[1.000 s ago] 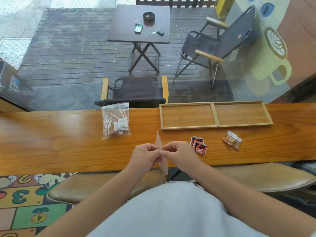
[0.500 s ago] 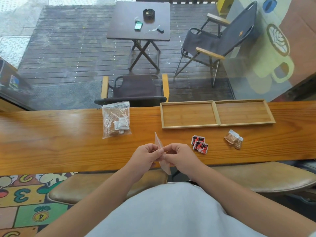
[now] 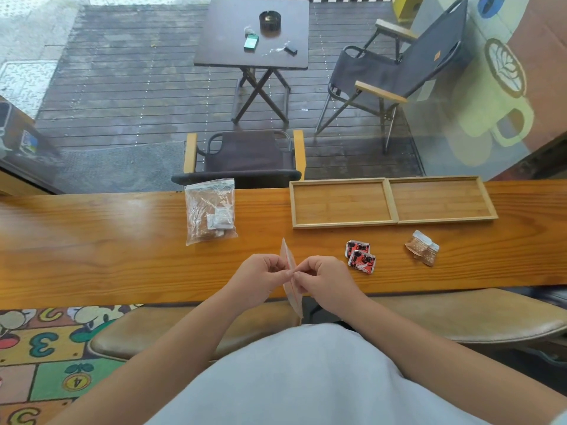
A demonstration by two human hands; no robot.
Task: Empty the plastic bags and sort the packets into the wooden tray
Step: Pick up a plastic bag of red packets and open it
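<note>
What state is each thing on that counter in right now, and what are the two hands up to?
Left hand: pinching the thin bag.
Right hand: pinching the same bag from the other side.
Thin bag: held edge-on, looks empty.
Full bag: lying flat, packets inside.
Tray: both compartments empty.
Red packets: two, loose on the counter, overlapping.
Brown packets: two, loose, side by side.

Packets (image 3: 361,257) beside empty tray (image 3: 389,202)
</note>
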